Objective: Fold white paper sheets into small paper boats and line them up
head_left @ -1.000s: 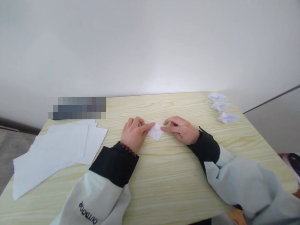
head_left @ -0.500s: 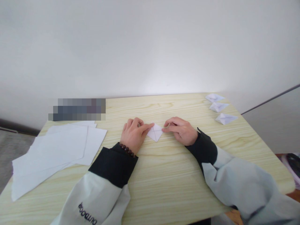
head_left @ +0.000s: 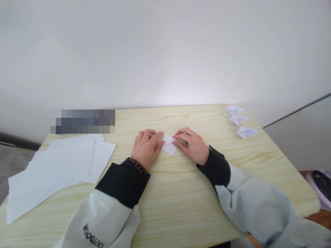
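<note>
A small square of folded white paper point(head_left: 170, 148), creased across its face, lies on the table between my hands with one corner toward me. My left hand point(head_left: 146, 146) is at its left side. The thumb touches the left corner, while the index finger is lifted apart from the thumb, near the top corner. At the right corner, my right hand point(head_left: 192, 145) pinches the paper between thumb and index finger. Its other fingers are curled and partly hidden. Dark beads circle my left wrist.
Loose white sheets point(head_left: 59, 162) overlap at the table's left. Three folded white paper pieces point(head_left: 246, 132) stand in a row at the back right. A blurred-out dark object point(head_left: 85, 122) sits at the back left, and a white wall point(head_left: 165, 51) rises behind the table.
My left index finger has come up off the paper, and the thumb is now at its left corner. My right hand has shifted left, its thumb and index finger further onto the right corner.
</note>
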### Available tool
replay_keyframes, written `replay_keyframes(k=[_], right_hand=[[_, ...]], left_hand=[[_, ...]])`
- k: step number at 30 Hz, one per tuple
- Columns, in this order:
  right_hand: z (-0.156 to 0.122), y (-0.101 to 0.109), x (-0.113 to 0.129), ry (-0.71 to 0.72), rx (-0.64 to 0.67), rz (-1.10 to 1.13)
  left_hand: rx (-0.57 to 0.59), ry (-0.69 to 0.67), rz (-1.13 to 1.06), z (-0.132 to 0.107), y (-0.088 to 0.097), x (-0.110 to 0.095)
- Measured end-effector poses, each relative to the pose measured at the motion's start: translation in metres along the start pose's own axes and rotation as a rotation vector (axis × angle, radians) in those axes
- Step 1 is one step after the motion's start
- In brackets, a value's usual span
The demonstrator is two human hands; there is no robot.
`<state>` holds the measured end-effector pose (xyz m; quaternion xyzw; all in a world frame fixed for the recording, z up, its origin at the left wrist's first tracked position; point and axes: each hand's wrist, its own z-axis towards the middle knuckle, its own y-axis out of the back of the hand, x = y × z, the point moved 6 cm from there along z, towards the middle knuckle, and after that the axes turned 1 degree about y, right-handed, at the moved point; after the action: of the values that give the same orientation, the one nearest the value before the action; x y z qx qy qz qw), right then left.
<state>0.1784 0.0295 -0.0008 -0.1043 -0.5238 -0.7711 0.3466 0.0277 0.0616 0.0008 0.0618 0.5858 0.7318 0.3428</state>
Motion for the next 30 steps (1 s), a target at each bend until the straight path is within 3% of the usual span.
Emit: replay_keyframes(k=[5, 14, 18, 24, 30], right_hand=[[0.002, -0.003, -0.005, -0.114, -0.042, 0.052], [0.003, 0.003, 0.002, -0.085, -0.024, 0.189], [0.002, 0.006, 0.001, -0.15, -0.043, 0.256], [-0.002, 0.005, -0.007, -0.212, -0.07, 0.479], [-0.003, 0.0, -0.01, -0.276, -0.02, 0.577]], left_hand=[[-0.028, -0.042, -0.024, -0.001, 0.002, -0.002], [-0.048, -0.077, -0.356, 0.003, 0.004, -0.002], [0.0, 0.076, -0.541, 0.003, 0.004, 0.002], [0.164, 0.298, -0.921, 0.0, -0.007, 0.005], [0.179, 0.393, -0.984, 0.0, -0.009, 0.006]])
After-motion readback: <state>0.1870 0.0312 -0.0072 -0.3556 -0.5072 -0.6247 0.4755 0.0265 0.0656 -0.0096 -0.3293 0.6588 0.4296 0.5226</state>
